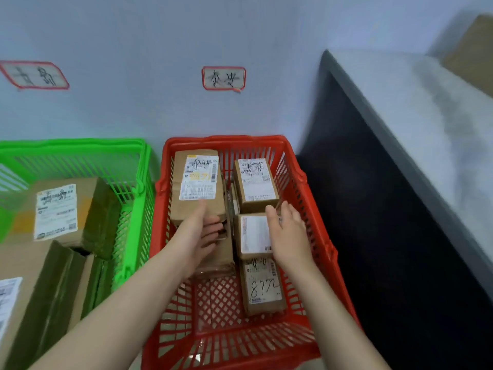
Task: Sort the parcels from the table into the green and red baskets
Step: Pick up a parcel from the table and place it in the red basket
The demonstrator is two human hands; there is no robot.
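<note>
Gripping large parcel's (198, 180) near end, left hand (200, 236), inside red basket (226, 140)

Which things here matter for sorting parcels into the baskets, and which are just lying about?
In the job: red basket, green basket, large parcel gripped by left hand, white-labelled parcel by right hand, table.
Just there: two wall signs, perhaps sorting guides; blurred brown shape beyond the table.

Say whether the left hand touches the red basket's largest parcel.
Touching: head view shows the left hand, thumb on the largest parcel, fingers curled under its near edge.
</note>
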